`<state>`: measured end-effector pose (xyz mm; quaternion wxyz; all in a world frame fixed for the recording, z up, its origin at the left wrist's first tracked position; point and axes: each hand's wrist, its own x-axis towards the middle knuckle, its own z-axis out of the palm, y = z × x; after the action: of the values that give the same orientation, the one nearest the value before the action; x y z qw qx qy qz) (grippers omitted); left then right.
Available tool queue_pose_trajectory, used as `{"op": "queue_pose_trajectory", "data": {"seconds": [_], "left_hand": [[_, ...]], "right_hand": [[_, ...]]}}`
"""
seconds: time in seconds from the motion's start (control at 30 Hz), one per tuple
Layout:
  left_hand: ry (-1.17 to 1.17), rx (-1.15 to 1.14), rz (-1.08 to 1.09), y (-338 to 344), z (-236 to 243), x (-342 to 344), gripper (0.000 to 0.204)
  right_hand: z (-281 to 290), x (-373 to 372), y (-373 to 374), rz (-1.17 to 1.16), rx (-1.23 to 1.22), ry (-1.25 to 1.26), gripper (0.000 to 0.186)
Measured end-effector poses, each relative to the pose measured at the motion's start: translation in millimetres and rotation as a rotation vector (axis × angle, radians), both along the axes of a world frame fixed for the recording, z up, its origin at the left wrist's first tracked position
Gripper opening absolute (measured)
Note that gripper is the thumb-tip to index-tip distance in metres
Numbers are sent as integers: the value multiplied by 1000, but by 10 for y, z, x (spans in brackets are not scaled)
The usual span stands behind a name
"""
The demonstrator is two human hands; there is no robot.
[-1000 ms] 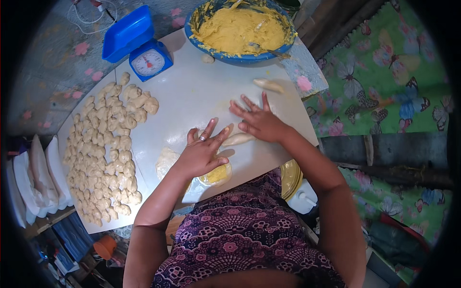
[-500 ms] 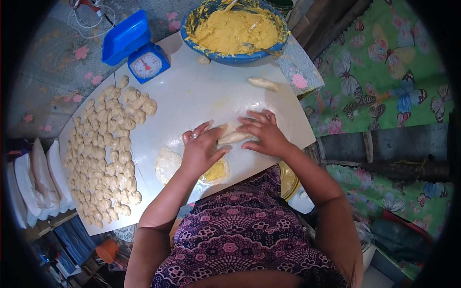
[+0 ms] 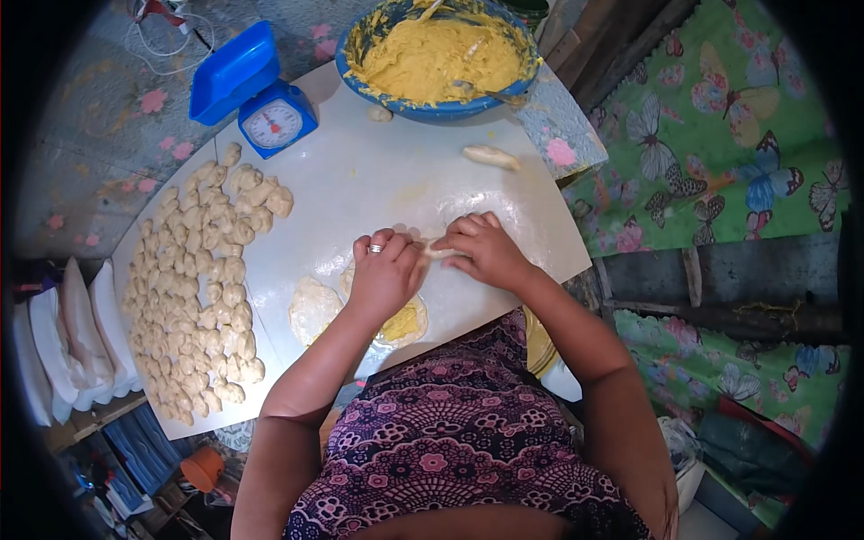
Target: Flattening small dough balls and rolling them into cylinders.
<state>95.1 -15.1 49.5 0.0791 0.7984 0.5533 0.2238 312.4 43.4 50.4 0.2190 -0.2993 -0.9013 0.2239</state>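
Head view, single frame. Largest item: white, smooth rectangular work board (image 3: pixel 360 180) on a table, running from upper right to lower left.

Far end of board: round blue bowl (image 3: pixel 438 56) filled with yellow, lumpy batter, a metal spoon (image 3: pixel 477 90) resting in it near the right rim.

Left of the bowl, at the board's far left edge: blue plastic kitchen scale (image 3: pixel 256 94) with a white round dial and a flat blue tray on top.

Left half of board: large spread of small, pale shaped dough pieces (image 3: pixel 202 279), packed close and touching each other, from near the scale down to the near left corner.

Near edge, centre: two flattened pale dough rounds. One (image 3: pixel 313 308) lies bare just left of the left wrist; the other (image 3: pixel 405 322) carries yellow filling and is partly covered by the left hand.

Left hand (image 3: pixel 385 274): fingers curled downward, ring on one finger, fingertips pinching the left end of a small pale dough roll (image 3: pixel 438 253).

Right hand (image 3: pixel 484 250): fingers likewise curled, closed on the right end of the same roll. The roll sits between the two hands, on the board just beyond the filled round.

One separate pale oblong dough piece (image 3: pixel 490 157) lies alone on the board, right of centre, well apart from the hands. A small dough lump (image 3: pixel 381 114) sits just below the bowl.
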Motion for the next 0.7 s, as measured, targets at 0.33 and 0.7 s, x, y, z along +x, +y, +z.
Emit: {"op": "queue_pose_trajectory", "data": {"seconds": [0.33, 0.7], "left_hand": [[77, 55, -4, 48, 6, -19, 33], [2, 53, -89, 162, 31, -30, 32]], "right_hand": [[-68, 13, 86, -60, -14, -47, 22], [-45, 22, 134, -25, 12, -83, 26]]}}
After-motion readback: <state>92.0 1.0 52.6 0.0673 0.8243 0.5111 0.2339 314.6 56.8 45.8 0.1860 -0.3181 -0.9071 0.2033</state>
